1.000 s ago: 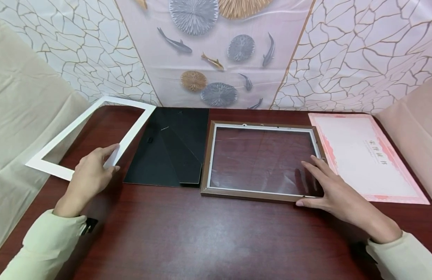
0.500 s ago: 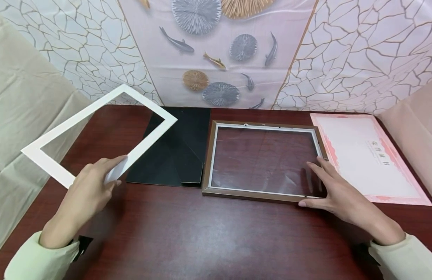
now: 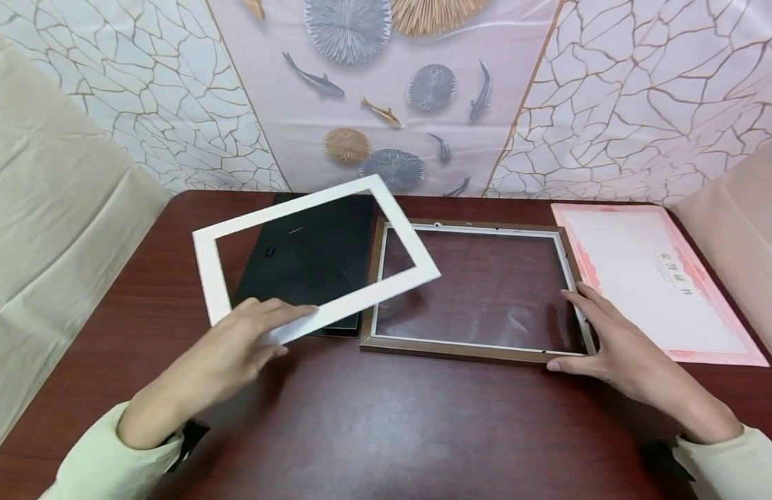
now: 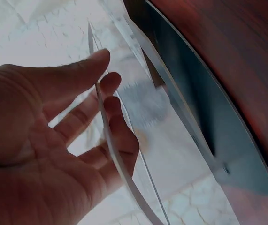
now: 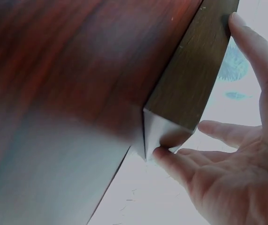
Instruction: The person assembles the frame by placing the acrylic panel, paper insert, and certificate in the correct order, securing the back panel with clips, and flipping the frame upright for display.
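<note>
In the head view, my left hand (image 3: 230, 347) holds a white picture mat (image 3: 361, 298) by its near side, raised and tilted. Thumb and fingers pinch the mat's thin edge in the left wrist view. The mat overlaps the black frame back (image 3: 311, 250) and the left end of a brown picture frame (image 3: 448, 349). This frame lies on the table with its clear pane facing up. My right hand (image 3: 630, 351) grips its near right corner, thumb at the front side and fingers at the right. In the right wrist view, fingertips touch the frame's outer sides (image 5: 190, 65).
A pink-bordered certificate sheet (image 3: 661, 278) lies on the dark red table (image 3: 386, 423), right of the picture frame. Behind the table hangs a patterned cloth (image 3: 398, 90) with fish and round motifs. Pale cloth (image 3: 48, 208) stands along the left side.
My left hand has lifted the mat off the table's left side and carried it rightward, turning it, over the frame back. My right hand has shifted slightly right at the picture frame's corner.
</note>
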Available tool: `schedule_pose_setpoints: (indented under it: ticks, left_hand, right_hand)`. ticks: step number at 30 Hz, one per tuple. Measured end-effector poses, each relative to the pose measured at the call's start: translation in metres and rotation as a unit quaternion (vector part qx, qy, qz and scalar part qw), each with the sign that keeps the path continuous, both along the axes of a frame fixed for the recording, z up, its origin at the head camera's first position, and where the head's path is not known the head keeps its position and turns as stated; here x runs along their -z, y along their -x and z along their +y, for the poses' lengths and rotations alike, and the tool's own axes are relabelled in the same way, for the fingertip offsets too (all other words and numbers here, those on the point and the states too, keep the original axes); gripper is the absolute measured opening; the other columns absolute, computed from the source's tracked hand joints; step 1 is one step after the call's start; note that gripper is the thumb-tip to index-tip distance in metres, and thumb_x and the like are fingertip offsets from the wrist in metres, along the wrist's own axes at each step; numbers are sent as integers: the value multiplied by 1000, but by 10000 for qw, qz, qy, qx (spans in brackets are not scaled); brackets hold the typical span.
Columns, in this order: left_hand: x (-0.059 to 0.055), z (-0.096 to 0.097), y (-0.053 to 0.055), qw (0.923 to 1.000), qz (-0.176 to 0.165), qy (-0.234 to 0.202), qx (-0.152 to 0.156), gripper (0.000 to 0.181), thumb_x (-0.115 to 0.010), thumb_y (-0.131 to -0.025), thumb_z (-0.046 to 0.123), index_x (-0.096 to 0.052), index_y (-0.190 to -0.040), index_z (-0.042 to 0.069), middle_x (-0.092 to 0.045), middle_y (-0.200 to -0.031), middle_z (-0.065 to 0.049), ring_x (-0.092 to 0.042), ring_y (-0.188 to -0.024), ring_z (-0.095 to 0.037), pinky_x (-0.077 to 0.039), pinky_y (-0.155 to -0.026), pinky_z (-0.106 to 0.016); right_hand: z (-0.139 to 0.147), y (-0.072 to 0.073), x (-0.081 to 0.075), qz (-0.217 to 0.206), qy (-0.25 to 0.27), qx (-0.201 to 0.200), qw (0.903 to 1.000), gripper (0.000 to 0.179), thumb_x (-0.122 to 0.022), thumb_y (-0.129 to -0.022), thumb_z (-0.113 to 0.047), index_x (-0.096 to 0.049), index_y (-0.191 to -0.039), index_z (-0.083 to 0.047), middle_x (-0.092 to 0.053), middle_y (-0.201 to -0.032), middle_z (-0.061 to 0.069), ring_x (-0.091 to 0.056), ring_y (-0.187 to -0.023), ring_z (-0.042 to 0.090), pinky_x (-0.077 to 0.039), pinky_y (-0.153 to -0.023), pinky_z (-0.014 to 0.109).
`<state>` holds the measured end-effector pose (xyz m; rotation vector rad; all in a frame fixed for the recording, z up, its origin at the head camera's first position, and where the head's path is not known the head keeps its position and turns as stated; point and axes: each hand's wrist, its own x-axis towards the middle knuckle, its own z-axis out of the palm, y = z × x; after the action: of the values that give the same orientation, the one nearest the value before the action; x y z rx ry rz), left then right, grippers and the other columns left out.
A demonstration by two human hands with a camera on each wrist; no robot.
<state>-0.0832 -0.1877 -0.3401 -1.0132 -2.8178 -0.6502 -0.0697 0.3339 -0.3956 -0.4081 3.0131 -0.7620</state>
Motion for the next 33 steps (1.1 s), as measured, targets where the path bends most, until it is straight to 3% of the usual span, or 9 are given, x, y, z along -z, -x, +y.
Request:
schedule_pose_setpoints:
  ticks: [2, 4, 5, 7, 12, 19, 28, 33]
  left_hand:
    - [0, 11, 3, 9997, -100, 88, 225, 64, -82, -83, -6, -66, -141, 17, -73, -122, 6, -59, -99, -14, -51, -84, -34]
    - [0, 23, 8, 9985, -227, 183, 464, 63, -82, -85, -5, -66, -142, 18, -73, -125, 5, -59, -100, -14, -52, -85, -33]
    - [0, 29, 11, 9976, -294, 230, 576, 62, -81, -86, -5, -66, -142, 18, -73, -126, 5, -58, -99, -14, -52, -84, -32]
    - [-1, 41, 16, 9952, -471, 323, 790, 62, -80, -88, -4, -65, -143, 18, -72, -128, 5, -57, -97, -14, -52, -83, -30]
    - [-2, 73, 29, 9865, -941, 525, 1233, 60, -76, -92, -2, -63, -146, 19, -69, -138, 4, -53, -97, -15, -51, -87, -30]
    - [1, 115, 44, 9743, -1121, 797, 1786, 59, -76, -92, -3, -63, -146, 16, -68, -140, -2, -60, -117, -21, -49, -101, -37]
    - [4, 147, 55, 9654, -1500, 965, 1905, 63, -78, -92, 1, -61, -149, 24, -66, -142, 3, -58, -110, -20, -48, -97, -31]
    - [7, 157, 61, 9605, -1646, 1078, 1968, 64, -77, -92, 2, -60, -150, 24, -63, -148, 2, -56, -136, -21, -45, -111, -35]
  right_hand:
    - [3, 0, 1, 172, -5, -35, 9998, 114, -98, -69, -32, -36, -157, 5, -30, -162, 37, -39, -141, 59, -33, -122, 55]
    - [5, 0, 2, 356, 38, -96, 9993, 113, -98, -68, -29, -37, -156, 6, -32, -160, 37, -39, -141, 58, -23, -128, 29]
    - [6, 0, 3, 429, 74, -119, 9990, 113, -99, -67, -27, -38, -155, 7, -33, -160, 38, -39, -141, 58, -17, -124, 16]
    - [7, 0, 3, 492, 133, -131, 9986, 113, -99, -66, -24, -38, -155, 7, -34, -159, 38, -38, -142, 58, -8, -113, 3]
    - [9, 0, 2, 335, 205, -125, 9991, 115, -98, -67, -22, -33, -158, 6, -30, -162, 37, -35, -144, 59, -9, -119, 10]
    - [11, -1, 3, 276, 181, -175, 9993, 116, -98, -69, -24, -31, -160, 4, -27, -163, 37, -33, -146, 59, -4, -109, 1]
    - [15, -2, 4, 190, 146, -195, 9995, 117, -97, -71, -24, -28, -162, 3, -24, -165, 36, -29, -149, 58, -2, -110, 2]
    - [14, 0, 5, 247, 181, -246, 9992, 116, -97, -70, -23, -30, -160, 5, -26, -164, 37, -28, -149, 58, -1, -108, 0]
